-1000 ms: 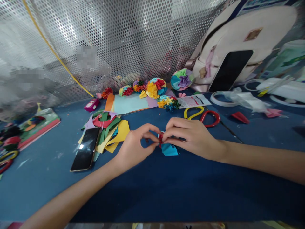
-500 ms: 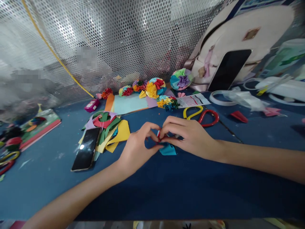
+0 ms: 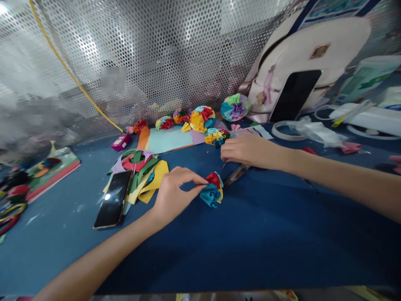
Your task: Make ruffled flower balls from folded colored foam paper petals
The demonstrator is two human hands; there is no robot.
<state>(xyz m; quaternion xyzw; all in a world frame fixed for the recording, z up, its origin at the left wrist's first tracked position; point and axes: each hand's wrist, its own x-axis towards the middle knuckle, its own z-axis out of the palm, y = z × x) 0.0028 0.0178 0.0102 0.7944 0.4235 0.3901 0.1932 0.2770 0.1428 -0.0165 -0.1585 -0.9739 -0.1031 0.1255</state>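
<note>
L hand (image 3: 177,194) now alone pinches paper flower (image 3: 212,191) on counter (image 3: 250,238); R hand (image 3: 249,150) pulled away, curled, thin strand (image 3: 222,168) below fingers, pinch unclear, scissors (image 3: 236,175) just beneath.

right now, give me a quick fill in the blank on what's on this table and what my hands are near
The left hand has its fingertips on a ruffled paper flower, whose side facing the camera is mostly ____. The right hand is just above the steel blades of scissors, whose tips point toward the ____. A smartphone lies beside cut paper scraps on the side of the ____ hand. A second smartphone leans against a white ____.

Missing words: blue, flower, left, backpack.
</note>
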